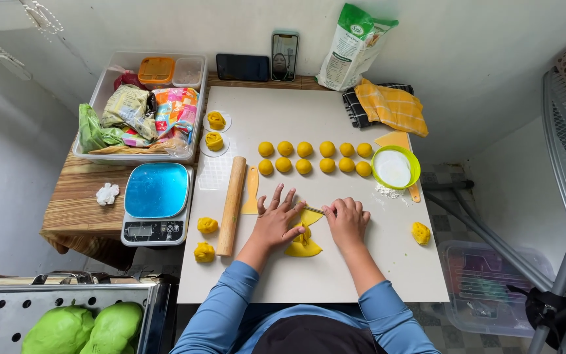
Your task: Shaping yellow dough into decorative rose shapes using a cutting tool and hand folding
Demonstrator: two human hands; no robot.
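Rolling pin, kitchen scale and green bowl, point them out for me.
rolling pin [232,205], head view, middle of the wooden shaft
kitchen scale [156,191], head view, centre of the blue weighing plate
green bowl [414,172], head view, right rim

1. I see one flat sheet of yellow dough lying on the white counter, just in front of me at its middle.
2. It is pinched in at the centre like a bow, flaring to a corner at the upper right and a wider fan at the bottom.
3. Its left edge and upper right corner lie under my fingers.
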